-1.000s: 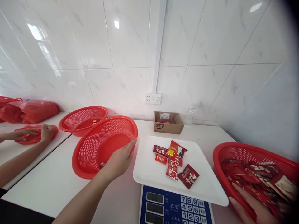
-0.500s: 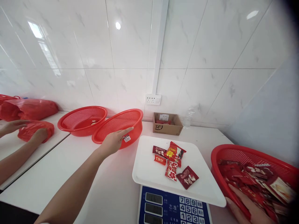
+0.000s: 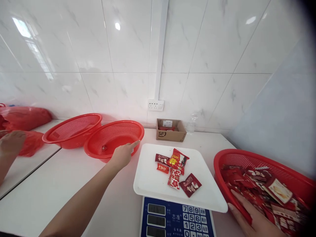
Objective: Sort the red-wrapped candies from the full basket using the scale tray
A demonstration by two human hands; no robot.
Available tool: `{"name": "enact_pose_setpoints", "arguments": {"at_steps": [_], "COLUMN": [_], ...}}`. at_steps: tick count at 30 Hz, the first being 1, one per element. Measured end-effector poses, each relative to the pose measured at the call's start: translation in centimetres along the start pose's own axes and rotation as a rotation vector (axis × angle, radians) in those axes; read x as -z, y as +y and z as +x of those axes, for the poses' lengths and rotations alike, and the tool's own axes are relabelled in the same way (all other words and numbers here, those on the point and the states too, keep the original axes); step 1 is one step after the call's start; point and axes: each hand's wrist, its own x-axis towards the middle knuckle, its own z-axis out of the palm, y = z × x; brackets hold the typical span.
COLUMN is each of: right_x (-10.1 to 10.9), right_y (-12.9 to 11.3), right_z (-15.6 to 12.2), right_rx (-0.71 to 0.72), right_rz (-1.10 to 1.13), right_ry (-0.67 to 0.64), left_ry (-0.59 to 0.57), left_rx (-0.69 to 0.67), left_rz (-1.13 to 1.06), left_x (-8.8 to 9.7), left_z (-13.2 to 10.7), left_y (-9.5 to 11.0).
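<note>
My left hand [image 3: 122, 156] is at the near right side of a red perforated plastic basket [image 3: 114, 126], its index finger stretched along the rim and the other fingers curled over it. One small wrapped piece [image 3: 104, 147] lies in that basket. My right hand [image 3: 250, 214] grips the near left rim of another red basket [image 3: 223, 161], full of wrapped snacks [image 3: 259, 184]; its thumb is outside and its fingers inside. Between my hands, a white tray [image 3: 148, 184] on a blue digital scale [image 3: 176, 215] bears several snack packets, among them a dark red one [image 3: 191, 185].
A third red basket [image 3: 74, 126] stands to the left, beside a co-worker's hand [image 3: 12, 143] at a red plastic bag [image 3: 31, 143]. A larger red bag [image 3: 27, 117] lies behind. By the wall are a cardboard box [image 3: 171, 135] and a clear bottle [image 3: 192, 123].
The basket at my left hand has gone from tilted to flatter and its inside shows more. The view has turned slightly right. My right hand stays on its basket's rim.
</note>
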Motion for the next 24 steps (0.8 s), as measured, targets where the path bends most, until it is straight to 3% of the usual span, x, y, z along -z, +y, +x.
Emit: {"name": "enact_pose_setpoints", "arguments": {"at_steps": [5, 11, 15, 19, 24], "right_x": [1.1, 1.7, 2.3, 3.6, 5.2], "right_y": [-1.4, -2.3, -3.0, -4.5, -6.4], "right_z": [-0.1, 0.1, 0.2, 0.4, 0.7], "right_rx": [-0.018, -0.041, -0.065, -0.186, -0.291], "right_rz": [-0.056, -0.074, -0.068, -0.037, -0.073], "right_ry": [-0.040, -0.060, -0.069, -0.167, -0.258], "left_ry": [-0.004, -0.021, -0.041, -0.031, 0.033], "left_rx": [0.063, 0.174, 0.129, 0.034, -0.118], "left_rz": [-0.008, -0.061, -0.134, -0.231, -0.307], "left_x": [0.0, -0.5, -1.0, -0.9, -0.3], "left_z": [2.6, 5.5, 3.9, 1.9, 0.5], "left_y": [0.0, -1.9, -2.9, -2.9, 0.5]}}
